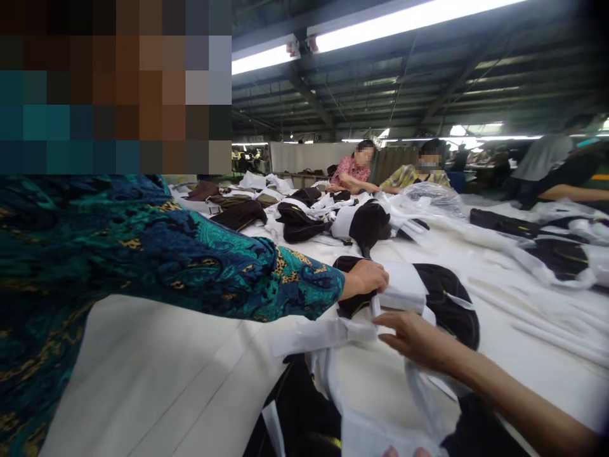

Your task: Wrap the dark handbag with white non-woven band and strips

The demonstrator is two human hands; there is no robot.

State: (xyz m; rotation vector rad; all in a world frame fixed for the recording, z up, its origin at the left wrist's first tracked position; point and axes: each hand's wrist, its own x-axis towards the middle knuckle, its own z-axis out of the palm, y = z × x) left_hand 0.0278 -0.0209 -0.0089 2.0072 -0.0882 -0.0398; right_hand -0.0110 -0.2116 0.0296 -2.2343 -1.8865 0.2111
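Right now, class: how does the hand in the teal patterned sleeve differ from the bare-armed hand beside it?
The co-worker's hand reaches from the left in a teal patterned sleeve; the right hand comes from the lower right, arm bare. The co-worker's hand is curled on a folded white piece; the right hand lies open, fingers stretched onto a white strip. Both are at the same black garment.

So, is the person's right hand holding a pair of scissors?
No, the right hand holds no tool; its fingers lie stretched out on a white cloth strip.
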